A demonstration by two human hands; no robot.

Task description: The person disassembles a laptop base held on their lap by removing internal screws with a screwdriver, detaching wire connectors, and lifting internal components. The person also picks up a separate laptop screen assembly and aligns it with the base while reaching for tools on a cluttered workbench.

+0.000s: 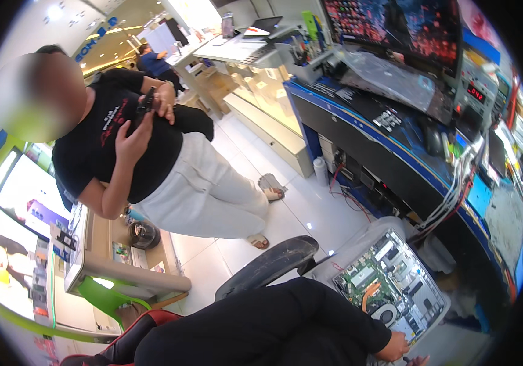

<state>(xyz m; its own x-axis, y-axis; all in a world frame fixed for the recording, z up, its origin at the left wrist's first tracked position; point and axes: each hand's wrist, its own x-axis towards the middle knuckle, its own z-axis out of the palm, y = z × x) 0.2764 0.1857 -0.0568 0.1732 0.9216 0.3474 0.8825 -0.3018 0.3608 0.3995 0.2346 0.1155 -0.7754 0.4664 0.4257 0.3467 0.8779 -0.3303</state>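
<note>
An opened laptop (pixel 396 280) lies at the lower right, its green circuit board (pixel 359 276), copper heat pipe (pixel 369 295) and round fan (pixel 386 315) exposed. From a black sleeve, my left hand (pixel 393 348) reaches to the laptop's near edge, by the fan. Its fingers are closed, with a small yellowish tip beside them; what they hold is too small to name. Only some fingers of my right hand (pixel 419 361) show at the lower edge, close to the left hand; the rest is out of the picture.
A black armrest (pixel 267 265) stands left of the laptop. Beyond it, a person (pixel 151 140) in white trousers holds a phone (pixel 146 100). At right, a workbench (pixel 371 134) carries a monitor (pixel 396 30), a bagged laptop (pixel 396 79), a mouse (pixel 433 144) and cables (pixel 457 183).
</note>
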